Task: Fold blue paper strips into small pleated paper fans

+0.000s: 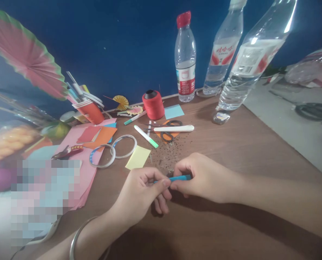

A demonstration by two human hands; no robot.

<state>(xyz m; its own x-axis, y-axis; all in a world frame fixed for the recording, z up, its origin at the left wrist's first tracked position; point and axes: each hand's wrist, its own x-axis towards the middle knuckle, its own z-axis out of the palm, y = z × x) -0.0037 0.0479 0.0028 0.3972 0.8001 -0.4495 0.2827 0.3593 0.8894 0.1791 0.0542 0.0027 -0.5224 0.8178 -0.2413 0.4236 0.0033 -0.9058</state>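
Both hands meet over the brown table [231,151] near its front. My left hand [143,193] and my right hand [201,177] pinch the two ends of a thin blue rolled strip of paper [179,177], held level just above the tabletop. A scatter of tiny dark specks [167,153] lies on the wood just beyond the fingers. A yellow paper square [138,157] lies to the left of them. A silver bangle [78,236] circles my left wrist.
Farther back lie two tape rings [113,150], a white-and-green marker [146,136], scissors [167,130] with a white tool, a red thread spool [153,104] and coloured paper sheets [95,135]. Three water bottles [185,57] stand at the back right. A red cup of pens [89,108] stands at left.
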